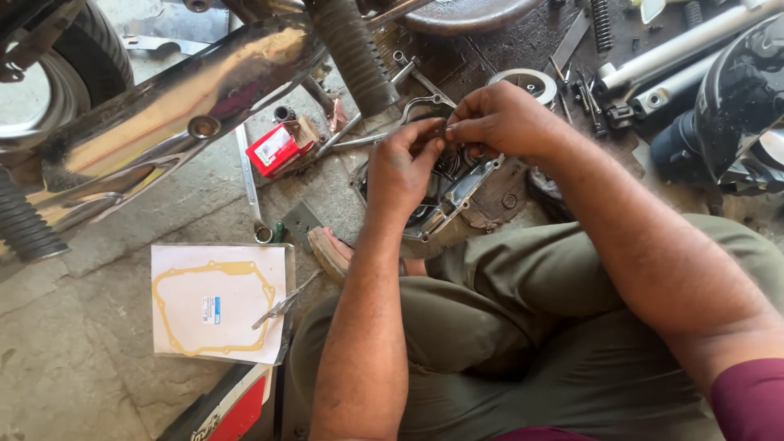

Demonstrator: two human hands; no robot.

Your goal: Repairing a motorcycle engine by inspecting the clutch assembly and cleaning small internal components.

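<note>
Two hands, left hand (pixel 406 167) and right hand (pixel 498 121), pinch closed together on a small part too tiny to identify, above the metal engine cover (pixel 457 196) on the floor (pixel 73 367).

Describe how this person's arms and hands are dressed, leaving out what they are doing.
Both hands, left hand and right hand, are bare, without gloves, rings or a watch. The forearms are uncovered. A maroon sleeve covers the right upper arm; no sleeve shows on the left.
</note>
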